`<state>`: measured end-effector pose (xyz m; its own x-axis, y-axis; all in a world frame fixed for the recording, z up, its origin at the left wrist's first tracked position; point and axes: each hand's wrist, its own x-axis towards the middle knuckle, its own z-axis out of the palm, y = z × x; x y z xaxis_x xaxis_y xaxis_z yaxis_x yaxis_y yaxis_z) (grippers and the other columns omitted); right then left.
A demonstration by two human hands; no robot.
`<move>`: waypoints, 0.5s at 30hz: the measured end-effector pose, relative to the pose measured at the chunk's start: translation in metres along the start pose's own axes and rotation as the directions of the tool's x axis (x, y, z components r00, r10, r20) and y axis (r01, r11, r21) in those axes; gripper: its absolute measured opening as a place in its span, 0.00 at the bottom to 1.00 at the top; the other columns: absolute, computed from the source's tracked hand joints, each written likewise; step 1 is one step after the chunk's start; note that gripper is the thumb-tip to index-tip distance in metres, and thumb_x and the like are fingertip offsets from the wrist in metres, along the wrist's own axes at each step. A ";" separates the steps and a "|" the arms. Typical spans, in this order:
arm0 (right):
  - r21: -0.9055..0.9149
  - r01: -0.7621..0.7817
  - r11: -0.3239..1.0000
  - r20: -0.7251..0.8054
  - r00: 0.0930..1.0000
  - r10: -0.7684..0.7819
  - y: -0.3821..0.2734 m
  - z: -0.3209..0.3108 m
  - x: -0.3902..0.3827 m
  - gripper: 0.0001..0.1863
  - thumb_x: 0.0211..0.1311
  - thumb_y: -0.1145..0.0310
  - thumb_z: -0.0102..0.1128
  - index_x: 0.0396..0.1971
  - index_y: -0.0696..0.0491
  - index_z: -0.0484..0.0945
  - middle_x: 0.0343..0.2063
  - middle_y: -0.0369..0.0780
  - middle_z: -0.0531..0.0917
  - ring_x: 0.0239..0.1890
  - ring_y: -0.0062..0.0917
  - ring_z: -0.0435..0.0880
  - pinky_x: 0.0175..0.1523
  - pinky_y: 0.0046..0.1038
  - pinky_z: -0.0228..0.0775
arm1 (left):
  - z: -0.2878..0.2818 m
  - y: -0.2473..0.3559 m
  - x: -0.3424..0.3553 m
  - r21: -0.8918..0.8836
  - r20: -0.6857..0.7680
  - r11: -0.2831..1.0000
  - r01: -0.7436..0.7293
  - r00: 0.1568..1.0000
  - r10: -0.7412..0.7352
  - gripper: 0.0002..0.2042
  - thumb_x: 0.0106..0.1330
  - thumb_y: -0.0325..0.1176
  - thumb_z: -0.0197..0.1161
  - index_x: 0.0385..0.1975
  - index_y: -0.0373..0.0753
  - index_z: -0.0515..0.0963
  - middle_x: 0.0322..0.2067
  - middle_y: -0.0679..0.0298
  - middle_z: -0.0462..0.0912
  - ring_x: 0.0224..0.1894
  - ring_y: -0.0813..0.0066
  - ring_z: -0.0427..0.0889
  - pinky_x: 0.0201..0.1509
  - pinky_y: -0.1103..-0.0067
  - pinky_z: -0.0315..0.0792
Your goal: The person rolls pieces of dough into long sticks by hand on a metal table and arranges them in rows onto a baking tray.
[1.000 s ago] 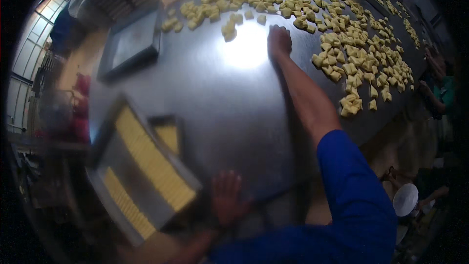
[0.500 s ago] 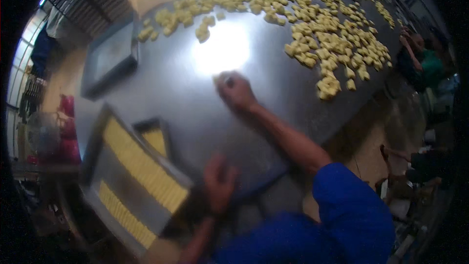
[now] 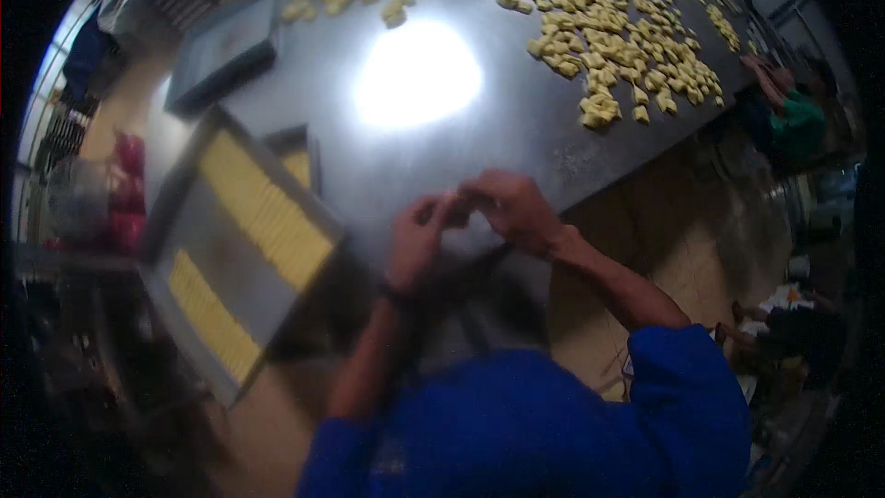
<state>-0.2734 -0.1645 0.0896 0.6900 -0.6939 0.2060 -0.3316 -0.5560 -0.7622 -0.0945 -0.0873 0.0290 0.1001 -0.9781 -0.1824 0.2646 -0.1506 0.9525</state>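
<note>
My left hand (image 3: 417,238) and my right hand (image 3: 509,207) are drawn together at the near edge of the steel table (image 3: 479,138), fingertips touching each other. The picture is blurred, so I cannot tell whether anything lies between the fingers. Many yellow dough pieces (image 3: 608,46) are strewn over the far right of the table, well beyond my hands. To my left stands a metal tray (image 3: 184,249) with rows of yellow pieces (image 3: 263,207) laid in it.
A smaller empty tray (image 3: 226,51) lies at the far left of the table. A bright light glare (image 3: 417,74) sits mid-table. A person in a green top (image 3: 793,124) is at the right side. A red object (image 3: 124,189) stands at the left.
My right hand has pulled back from the dough pile across the table to the near edge. My left hand has lifted off the edge and met it.
</note>
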 end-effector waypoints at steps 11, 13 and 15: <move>0.425 -0.495 0.758 0.337 0.864 0.375 0.035 -0.020 -0.004 0.24 0.62 0.61 0.70 0.50 0.63 0.77 0.42 0.47 0.85 0.41 0.26 0.84 0.48 0.29 0.78 | -0.011 0.008 0.023 0.294 0.298 0.956 0.011 0.949 -0.102 0.16 0.72 0.38 0.62 0.49 0.30 0.80 0.40 0.59 0.86 0.39 0.73 0.86 0.46 0.77 0.80; 0.174 -0.440 0.881 0.394 0.851 0.347 0.057 -0.031 0.004 0.24 0.59 0.63 0.73 0.48 0.63 0.78 0.38 0.46 0.86 0.39 0.25 0.84 0.42 0.28 0.78 | -0.008 0.003 0.043 0.427 0.352 0.904 0.031 0.915 -0.197 0.16 0.71 0.39 0.63 0.47 0.31 0.81 0.38 0.60 0.87 0.38 0.74 0.86 0.43 0.76 0.80; 0.001 -0.476 0.879 0.418 0.799 0.432 0.077 -0.033 0.015 0.22 0.56 0.59 0.74 0.43 0.61 0.81 0.34 0.45 0.86 0.36 0.26 0.85 0.38 0.31 0.78 | 0.000 -0.002 0.068 0.654 0.337 0.753 -0.075 0.920 -0.200 0.18 0.67 0.46 0.65 0.41 0.34 0.84 0.33 0.56 0.87 0.34 0.70 0.85 0.41 0.72 0.79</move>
<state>-0.3097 -0.2334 0.0543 0.6766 -0.6039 -0.4212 -0.6196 -0.1579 -0.7689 -0.0885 -0.1536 0.0146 -0.2838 -0.9181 -0.2765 -0.4355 -0.1334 0.8903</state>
